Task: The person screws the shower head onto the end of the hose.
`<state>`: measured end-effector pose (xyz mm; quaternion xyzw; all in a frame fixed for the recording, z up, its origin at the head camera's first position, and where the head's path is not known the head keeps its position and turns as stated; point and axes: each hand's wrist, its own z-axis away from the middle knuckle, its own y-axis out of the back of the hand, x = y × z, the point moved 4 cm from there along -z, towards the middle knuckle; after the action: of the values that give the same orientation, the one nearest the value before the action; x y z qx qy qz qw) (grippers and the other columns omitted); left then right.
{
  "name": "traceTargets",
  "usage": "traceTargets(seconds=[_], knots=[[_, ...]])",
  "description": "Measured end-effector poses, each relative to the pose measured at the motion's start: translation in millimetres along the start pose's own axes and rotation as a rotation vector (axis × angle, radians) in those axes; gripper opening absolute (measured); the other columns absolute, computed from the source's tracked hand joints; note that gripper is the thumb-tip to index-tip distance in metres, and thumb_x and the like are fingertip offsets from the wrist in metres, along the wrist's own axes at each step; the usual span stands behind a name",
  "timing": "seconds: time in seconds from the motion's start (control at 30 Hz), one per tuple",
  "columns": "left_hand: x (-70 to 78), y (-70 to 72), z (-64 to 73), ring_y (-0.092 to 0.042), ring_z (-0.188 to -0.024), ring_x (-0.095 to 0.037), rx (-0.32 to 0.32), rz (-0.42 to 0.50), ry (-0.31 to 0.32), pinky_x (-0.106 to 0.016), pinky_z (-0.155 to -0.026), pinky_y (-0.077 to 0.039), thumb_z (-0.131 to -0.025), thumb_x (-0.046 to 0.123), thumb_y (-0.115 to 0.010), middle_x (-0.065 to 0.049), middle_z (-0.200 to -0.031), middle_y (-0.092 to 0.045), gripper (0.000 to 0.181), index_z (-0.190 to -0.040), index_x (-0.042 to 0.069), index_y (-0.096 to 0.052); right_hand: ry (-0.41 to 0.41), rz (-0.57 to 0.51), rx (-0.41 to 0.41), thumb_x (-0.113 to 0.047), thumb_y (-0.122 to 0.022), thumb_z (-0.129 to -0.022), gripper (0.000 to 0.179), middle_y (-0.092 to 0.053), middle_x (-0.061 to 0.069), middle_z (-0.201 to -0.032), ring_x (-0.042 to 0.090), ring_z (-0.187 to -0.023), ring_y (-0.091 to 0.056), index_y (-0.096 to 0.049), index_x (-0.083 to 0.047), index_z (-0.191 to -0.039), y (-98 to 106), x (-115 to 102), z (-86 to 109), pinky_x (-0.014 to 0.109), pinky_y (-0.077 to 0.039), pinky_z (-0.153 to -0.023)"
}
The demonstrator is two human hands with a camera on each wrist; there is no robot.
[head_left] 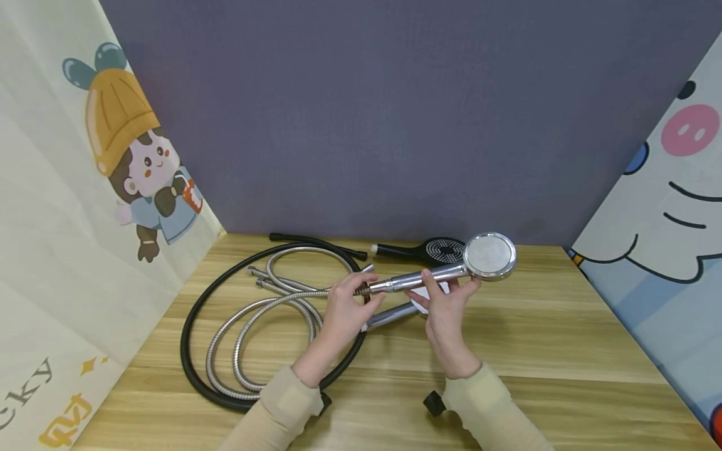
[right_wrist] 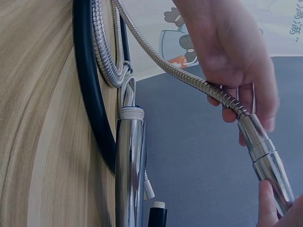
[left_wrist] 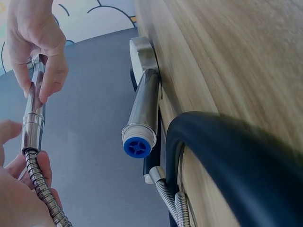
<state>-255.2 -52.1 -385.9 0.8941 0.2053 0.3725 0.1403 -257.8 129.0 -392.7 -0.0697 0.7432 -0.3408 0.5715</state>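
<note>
A chrome hand shower with a round head is held up over the table by my right hand, thumb and fingers round its handle. Its lower end meets the conical nut of a metal shower hose. My left hand holds the hose at this nut, fingers behind it and thumb at the near side. Below the hands lies a second chrome hand shower, partly hidden by the right hand. Its white threaded end has a blue insert and no hose on it.
A black hand shower lies behind the raised one. On the left, a black hose loops round coiled metal hoses with loose ends. A dark grey panel closes off the back of the wooden table.
</note>
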Motion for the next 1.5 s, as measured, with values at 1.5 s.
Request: traceTargets(seconds=[1.5], knots=[[1.2,1.4,-1.4,-0.066,-0.081,-0.012,-0.019,-0.008,-0.031,-0.034,-0.078,-0.043,-0.075,0.012,-0.079,-0.002,-0.098,-0.072,0.022,-0.096,0.010,-0.071,-0.006,-0.002,-0.002,0.002,-0.064,-0.086,0.089,-0.038,0.014,-0.126,0.027,-0.092,-0.060,-0.002,-0.034,-0.139,-0.5,-0.6,0.1,0.048,-0.055,-0.065]])
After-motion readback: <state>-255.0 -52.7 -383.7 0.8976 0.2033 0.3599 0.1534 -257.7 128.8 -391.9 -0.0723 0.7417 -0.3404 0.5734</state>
